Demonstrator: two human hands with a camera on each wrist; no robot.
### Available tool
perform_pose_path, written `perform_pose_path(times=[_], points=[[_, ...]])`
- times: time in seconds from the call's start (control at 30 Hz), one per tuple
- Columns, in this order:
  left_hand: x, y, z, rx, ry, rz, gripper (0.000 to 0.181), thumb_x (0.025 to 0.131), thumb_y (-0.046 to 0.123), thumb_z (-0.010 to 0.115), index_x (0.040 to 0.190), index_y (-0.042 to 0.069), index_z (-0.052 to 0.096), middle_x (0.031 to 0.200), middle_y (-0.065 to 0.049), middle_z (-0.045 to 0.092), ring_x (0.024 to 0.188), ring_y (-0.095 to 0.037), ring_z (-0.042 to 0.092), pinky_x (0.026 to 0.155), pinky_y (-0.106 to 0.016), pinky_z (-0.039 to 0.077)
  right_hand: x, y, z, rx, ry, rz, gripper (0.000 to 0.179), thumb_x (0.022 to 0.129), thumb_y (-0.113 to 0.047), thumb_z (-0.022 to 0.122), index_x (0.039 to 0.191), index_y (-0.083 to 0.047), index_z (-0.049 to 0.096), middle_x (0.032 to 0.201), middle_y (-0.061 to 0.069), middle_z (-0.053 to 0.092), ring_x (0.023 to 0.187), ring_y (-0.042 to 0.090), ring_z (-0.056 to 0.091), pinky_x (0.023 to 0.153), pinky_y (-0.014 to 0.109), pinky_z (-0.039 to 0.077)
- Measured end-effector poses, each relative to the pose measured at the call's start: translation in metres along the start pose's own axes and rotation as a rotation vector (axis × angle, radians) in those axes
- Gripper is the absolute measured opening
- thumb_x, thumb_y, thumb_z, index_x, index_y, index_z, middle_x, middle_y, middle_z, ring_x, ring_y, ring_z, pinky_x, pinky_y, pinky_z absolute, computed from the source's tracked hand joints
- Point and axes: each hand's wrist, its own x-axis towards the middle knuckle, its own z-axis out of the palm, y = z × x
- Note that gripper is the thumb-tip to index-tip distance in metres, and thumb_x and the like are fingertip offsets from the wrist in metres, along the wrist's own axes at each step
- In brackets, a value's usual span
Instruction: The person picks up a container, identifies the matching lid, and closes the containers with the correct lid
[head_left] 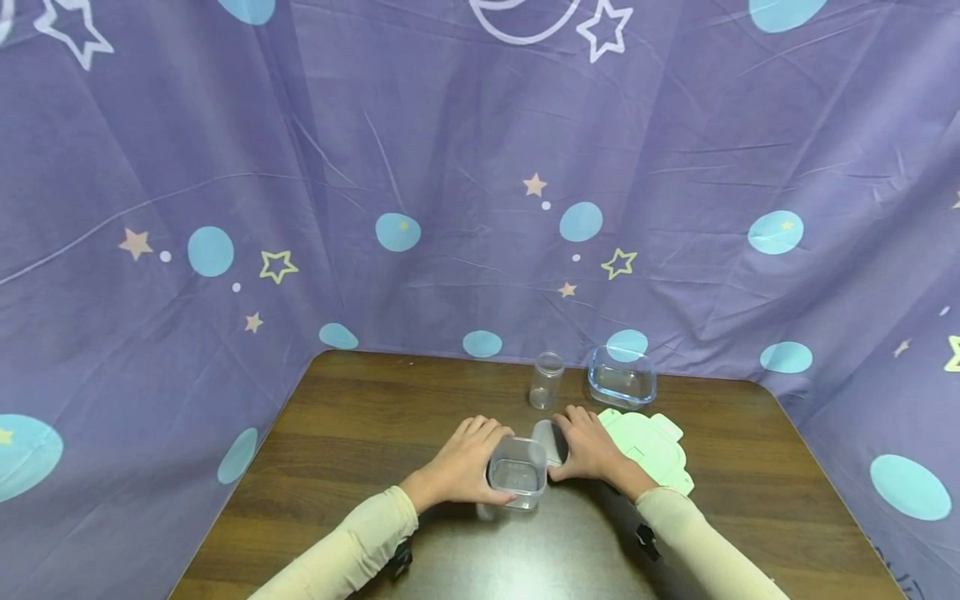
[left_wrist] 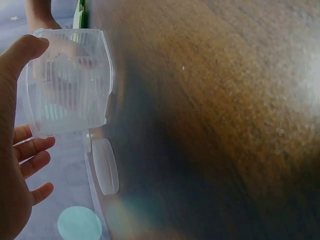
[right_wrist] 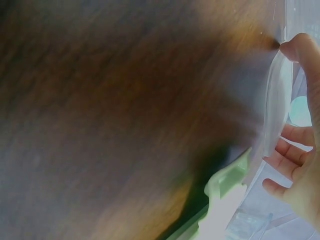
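Observation:
My left hand [head_left: 463, 467] holds a clear squarish plastic container [head_left: 519, 477] from its left side, thumb at the near side and fingers at the far side. In the left wrist view the container's ribbed wall [left_wrist: 70, 85] shows between thumb and fingers. Just to the right, my right hand [head_left: 592, 447] grips a translucent lid [head_left: 546, 442], with thumb and fingers at opposite edges. The lid lies close beside the container; the right wrist view shows its pale rim [right_wrist: 276, 105]. Whether lid and container touch is hard to tell.
A small translucent lid [left_wrist: 105, 167] lies on the wooden table [head_left: 375, 408] near the left hand. Behind the hands stand a clear cylindrical jar [head_left: 546, 383] and a glass container with a blue-tinted rim [head_left: 622, 387]. A green clip-on lid [head_left: 648, 446] lies beside the right forearm.

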Motion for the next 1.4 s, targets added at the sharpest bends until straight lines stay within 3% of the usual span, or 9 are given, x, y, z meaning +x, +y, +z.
perform_pose_path(times=[0.43, 0.83, 1.4], points=[[-0.001, 0.001, 0.002, -0.006, 0.019, 0.006, 0.089, 0.064, 0.073, 0.078, 0.129, 0.015, 0.058, 0.114, 0.001, 0.063, 0.106, -0.015, 0.052, 0.103, -0.038, 0.046, -0.001, 0.002, 0.001, -0.004, 0.016, -0.004, 0.083, 0.051, -0.058, 0.084, 0.111, -0.004, 0.067, 0.097, 0.007, 0.058, 0.088, 0.028, 0.055, 0.08, 0.045, 0.049], [0.0, 0.002, -0.001, -0.006, -0.002, -0.02, 0.09, 0.064, 0.073, 0.079, 0.13, 0.015, 0.057, 0.115, 0.0, 0.062, 0.107, -0.016, 0.052, 0.102, -0.038, 0.046, -0.001, 0.008, 0.001, -0.019, 0.02, 0.018, 0.085, 0.052, -0.059, 0.083, 0.115, -0.005, 0.068, 0.1, 0.007, 0.058, 0.091, 0.026, 0.055, 0.078, 0.043, 0.049], [-0.001, 0.001, 0.001, -0.042, -0.015, -0.057, 0.1, 0.063, 0.072, 0.08, 0.138, 0.013, 0.053, 0.119, -0.001, 0.063, 0.111, -0.016, 0.052, 0.106, -0.038, 0.045, -0.001, 0.015, -0.008, 0.09, 0.073, 0.057, 0.086, 0.053, -0.057, 0.086, 0.117, -0.003, 0.069, 0.099, 0.009, 0.061, 0.091, 0.027, 0.058, 0.076, 0.042, 0.052]])
